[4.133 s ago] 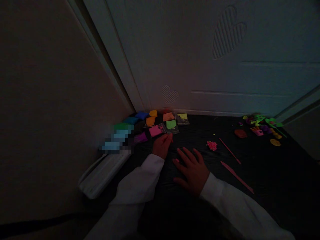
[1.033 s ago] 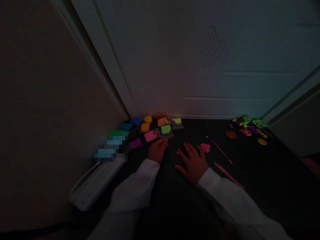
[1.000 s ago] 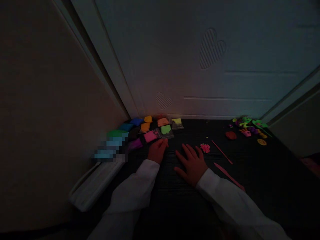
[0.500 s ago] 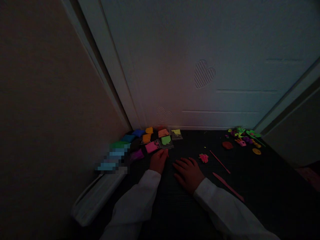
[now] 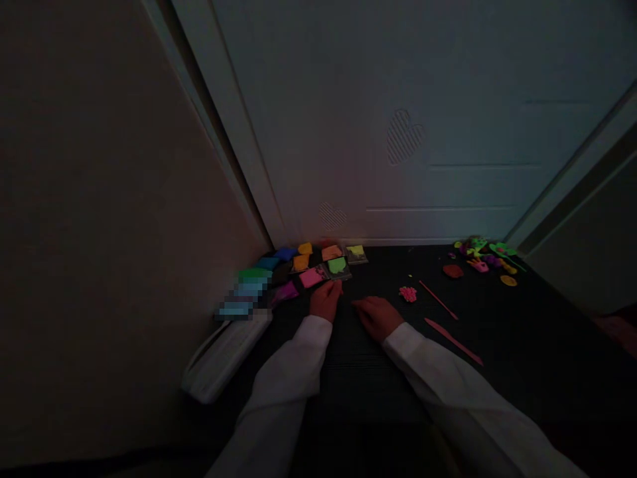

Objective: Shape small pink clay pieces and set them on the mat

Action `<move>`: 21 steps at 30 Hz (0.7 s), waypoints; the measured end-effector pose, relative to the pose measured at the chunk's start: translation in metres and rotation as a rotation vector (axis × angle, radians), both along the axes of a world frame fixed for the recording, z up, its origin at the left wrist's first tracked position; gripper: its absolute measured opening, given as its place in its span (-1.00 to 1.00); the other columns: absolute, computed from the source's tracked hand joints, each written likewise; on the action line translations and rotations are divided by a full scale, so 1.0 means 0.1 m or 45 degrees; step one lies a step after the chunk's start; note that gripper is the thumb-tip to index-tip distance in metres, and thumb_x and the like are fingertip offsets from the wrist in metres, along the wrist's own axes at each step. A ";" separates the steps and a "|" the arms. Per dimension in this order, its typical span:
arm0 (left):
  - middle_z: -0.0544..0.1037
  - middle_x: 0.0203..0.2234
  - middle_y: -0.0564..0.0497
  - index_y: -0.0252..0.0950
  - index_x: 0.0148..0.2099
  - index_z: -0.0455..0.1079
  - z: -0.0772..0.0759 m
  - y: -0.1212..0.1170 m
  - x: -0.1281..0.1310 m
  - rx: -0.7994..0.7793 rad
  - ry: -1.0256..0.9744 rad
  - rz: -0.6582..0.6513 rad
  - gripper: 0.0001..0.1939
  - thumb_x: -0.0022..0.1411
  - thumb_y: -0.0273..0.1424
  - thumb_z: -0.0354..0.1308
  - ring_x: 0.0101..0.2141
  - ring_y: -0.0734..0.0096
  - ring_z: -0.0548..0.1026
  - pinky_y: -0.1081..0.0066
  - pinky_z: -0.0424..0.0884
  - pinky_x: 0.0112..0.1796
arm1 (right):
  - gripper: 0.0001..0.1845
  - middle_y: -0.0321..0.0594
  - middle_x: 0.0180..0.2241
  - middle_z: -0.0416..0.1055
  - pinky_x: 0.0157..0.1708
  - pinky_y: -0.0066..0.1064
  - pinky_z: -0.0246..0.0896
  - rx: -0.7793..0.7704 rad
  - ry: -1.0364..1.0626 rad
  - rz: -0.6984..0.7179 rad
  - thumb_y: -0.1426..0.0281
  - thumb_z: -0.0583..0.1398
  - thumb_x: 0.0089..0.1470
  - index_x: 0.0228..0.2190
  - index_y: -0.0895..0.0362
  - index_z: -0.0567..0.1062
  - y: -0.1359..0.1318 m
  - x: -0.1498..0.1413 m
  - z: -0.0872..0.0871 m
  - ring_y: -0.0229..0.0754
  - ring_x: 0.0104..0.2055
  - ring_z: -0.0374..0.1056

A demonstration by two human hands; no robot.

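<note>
My left hand (image 5: 325,302) is closed in a pinch just below a pink clay packet (image 5: 313,277) and a light green clay packet (image 5: 337,266). Whatever its fingertips hold, if anything, is too small and dark to make out. To its right, my right hand (image 5: 379,317) rests low over the black table, fingers drawn together towards the thumb; their content is hidden too. A bumpy pink clay piece (image 5: 408,294) lies just beyond the right hand. Further right are a thin pink modelling stick (image 5: 438,300) and a pink modelling knife (image 5: 454,341).
More clay packets, including an orange one (image 5: 300,263) and a yellow one (image 5: 356,253), lie at the back left. A pale zip case (image 5: 226,358) sits at the left wall. A red disc (image 5: 452,271) and colourful clay figures (image 5: 485,255) are at the back right, before a white door (image 5: 318,119).
My right hand's fingers, spread out before, have drawn together into a pinch. The left hand stays pinched near the packets. The camera view has shifted slightly.
</note>
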State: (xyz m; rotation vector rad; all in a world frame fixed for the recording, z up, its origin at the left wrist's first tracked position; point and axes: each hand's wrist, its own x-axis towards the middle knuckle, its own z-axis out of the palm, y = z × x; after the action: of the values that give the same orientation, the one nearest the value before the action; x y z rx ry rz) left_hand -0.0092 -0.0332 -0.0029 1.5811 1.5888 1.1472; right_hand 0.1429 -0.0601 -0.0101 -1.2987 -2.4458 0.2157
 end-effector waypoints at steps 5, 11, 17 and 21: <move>0.16 -0.81 0.17 -0.31 -0.58 0.22 0.06 -0.01 -0.01 -0.033 -0.008 -0.051 -0.64 0.02 -0.16 -0.18 -0.70 0.59 0.16 0.55 0.07 -0.63 | -0.68 -0.23 -0.29 0.31 -0.25 -0.41 0.05 -0.010 0.065 0.018 0.43 -0.05 0.00 -0.16 0.08 0.26 -0.01 0.00 0.00 -0.27 -0.24 0.19; 0.11 -0.81 0.18 -0.30 -0.60 0.20 0.09 -0.02 0.03 -0.030 0.011 0.003 -0.63 0.03 -0.16 -0.18 -0.69 0.59 0.14 0.54 0.05 -0.62 | -0.68 -0.24 -0.29 0.33 -0.25 -0.38 0.04 -0.076 0.081 0.086 0.42 -0.05 -0.01 -0.16 0.06 0.26 -0.03 0.01 0.02 -0.24 -0.25 0.20; 0.13 -0.77 0.16 -0.31 -0.59 0.21 0.06 0.01 0.02 0.019 0.056 -0.038 -0.64 0.04 -0.17 -0.18 -0.64 0.57 0.16 0.53 0.05 -0.58 | -0.69 -0.26 -0.30 0.33 -0.25 -0.38 0.02 -0.125 0.091 0.113 0.42 -0.03 -0.02 -0.18 0.05 0.27 -0.04 0.02 0.03 -0.24 -0.24 0.19; 0.12 -0.77 0.17 -0.30 -0.58 0.21 0.04 0.02 0.00 0.005 0.047 -0.054 -0.63 0.04 -0.15 -0.19 -0.65 0.57 0.15 0.53 0.05 -0.59 | -0.71 -0.27 -0.32 0.33 -0.25 -0.39 0.02 -0.134 0.110 0.127 0.40 0.00 -0.04 -0.20 0.05 0.29 -0.04 0.03 0.03 -0.25 -0.25 0.19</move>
State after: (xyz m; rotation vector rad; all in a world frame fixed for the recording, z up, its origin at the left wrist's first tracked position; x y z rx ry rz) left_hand -0.0089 -0.0315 0.0006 1.6396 1.5695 1.1055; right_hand 0.1458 -0.0639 -0.0068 -1.1847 -2.4567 0.4229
